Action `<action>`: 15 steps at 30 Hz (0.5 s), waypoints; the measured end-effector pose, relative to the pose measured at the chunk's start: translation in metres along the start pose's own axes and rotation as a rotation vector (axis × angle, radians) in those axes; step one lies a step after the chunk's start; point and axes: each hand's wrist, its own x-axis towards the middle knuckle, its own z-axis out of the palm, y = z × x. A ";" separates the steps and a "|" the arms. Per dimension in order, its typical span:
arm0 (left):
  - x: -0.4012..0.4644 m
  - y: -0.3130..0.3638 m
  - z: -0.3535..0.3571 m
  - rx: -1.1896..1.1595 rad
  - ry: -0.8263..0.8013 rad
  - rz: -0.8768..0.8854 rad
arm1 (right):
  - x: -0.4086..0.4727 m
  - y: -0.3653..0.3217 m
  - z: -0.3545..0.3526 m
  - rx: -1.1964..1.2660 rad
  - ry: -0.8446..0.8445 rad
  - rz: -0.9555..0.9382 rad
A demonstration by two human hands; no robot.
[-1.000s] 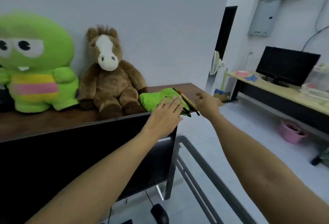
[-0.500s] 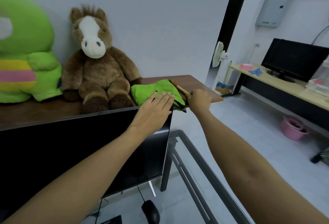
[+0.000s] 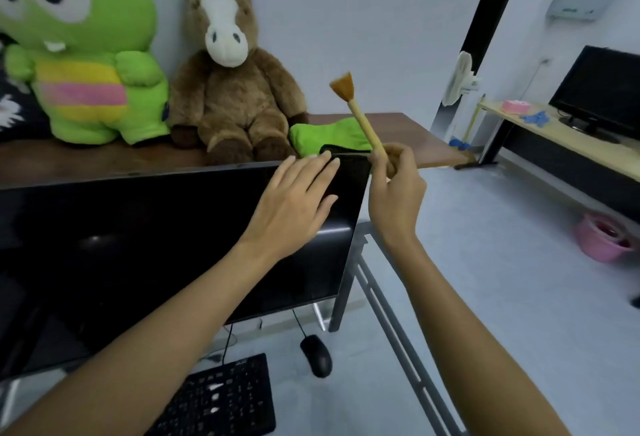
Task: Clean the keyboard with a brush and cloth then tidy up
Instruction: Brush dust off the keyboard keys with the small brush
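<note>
My right hand (image 3: 394, 193) grips a wooden brush (image 3: 360, 116) by its handle, bristles pointing up and left, lifted above the shelf. My left hand (image 3: 294, 203) is flat and open in front of the monitor's top right corner, fingertips near the folded green cloth (image 3: 325, 135) that lies on the brown shelf (image 3: 415, 134). The black keyboard (image 3: 221, 401) lies on the glass desk at the bottom of the view, partly hidden by my left forearm.
A black monitor (image 3: 138, 245) fills the left middle. A green plush toy (image 3: 79, 54) and a brown plush horse (image 3: 228, 82) sit on the shelf. A black mouse (image 3: 317, 356) lies right of the keyboard. A second desk (image 3: 568, 144) with a screen stands at right.
My right hand closed on the brush and lifted it off the shelf. My left hand drew back from the cloth. The view tilted down, revealing keyboard and mouse.
</note>
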 end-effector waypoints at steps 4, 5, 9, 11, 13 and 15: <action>-0.070 -0.013 -0.022 -0.029 -0.042 -0.113 | -0.080 -0.019 0.002 0.056 -0.132 -0.016; -0.086 -0.016 -0.024 -0.029 -0.045 -0.143 | -0.097 -0.022 0.004 0.053 -0.170 -0.014; -0.172 -0.028 -0.030 -0.052 -0.062 -0.322 | -0.170 -0.025 0.018 0.145 -0.335 0.056; -0.229 -0.038 -0.033 -0.063 -0.096 -0.438 | -0.213 -0.023 0.035 0.188 -0.465 0.083; -0.287 -0.051 -0.039 -0.087 -0.137 -0.555 | -0.256 -0.020 0.050 0.228 -0.585 0.131; -0.338 -0.065 -0.046 -0.094 -0.205 -0.654 | -0.296 -0.014 0.068 0.259 -0.688 0.210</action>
